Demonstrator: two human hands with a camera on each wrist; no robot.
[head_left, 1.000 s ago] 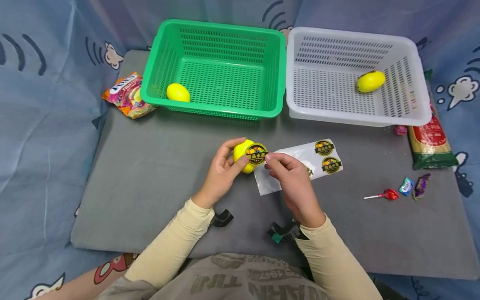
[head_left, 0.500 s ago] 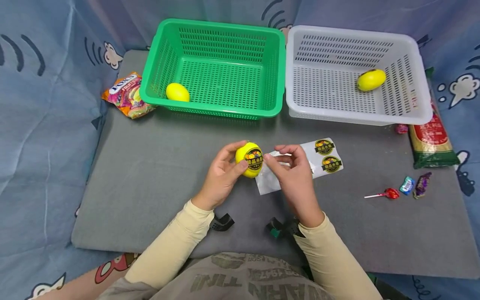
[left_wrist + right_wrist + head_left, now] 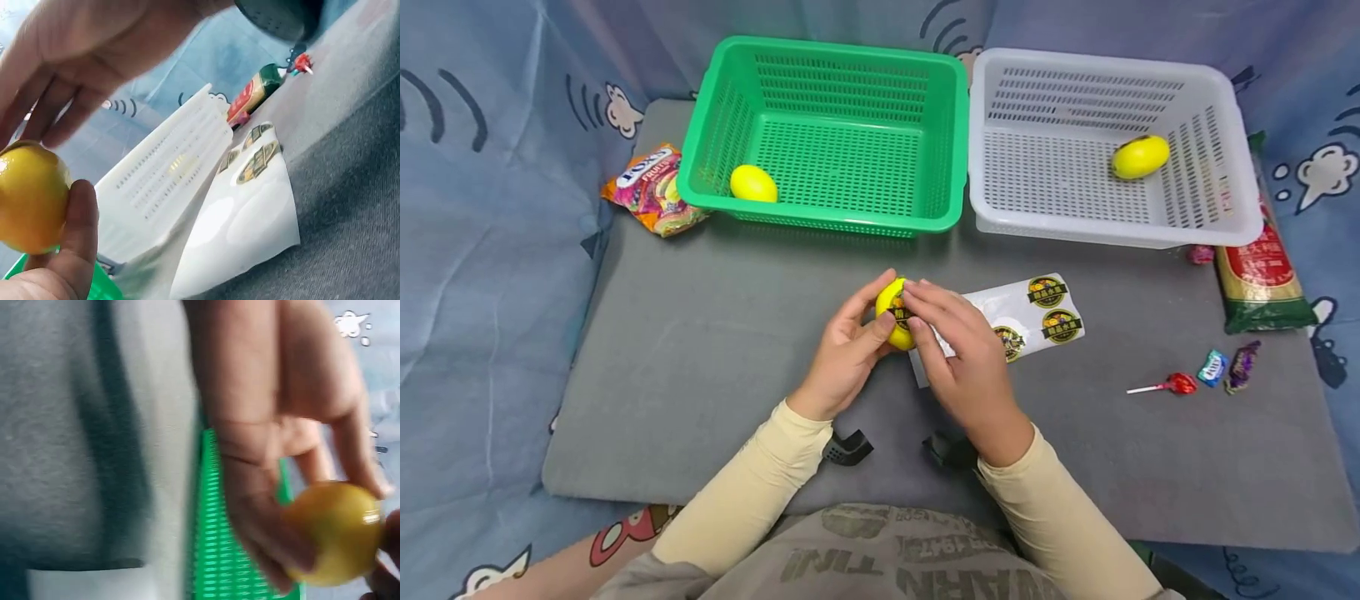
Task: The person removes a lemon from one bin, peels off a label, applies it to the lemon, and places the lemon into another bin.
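With the left hand (image 3: 850,350) gripping the lemon (image 3: 891,315) above the mat (image 3: 700,350), the right hand (image 3: 958,354) lies flat-fingered on its sticker (image 3: 901,315), best rubbed outward so no edge lifts.

Even, bright light is falling from above, leaving soft shadows under the baskets (image 3: 831,133). The head view is staying sharp, bending slightly at its edges. The right wrist view is blurring heavily; glare is glinting on the lemon (image 3: 337,531).
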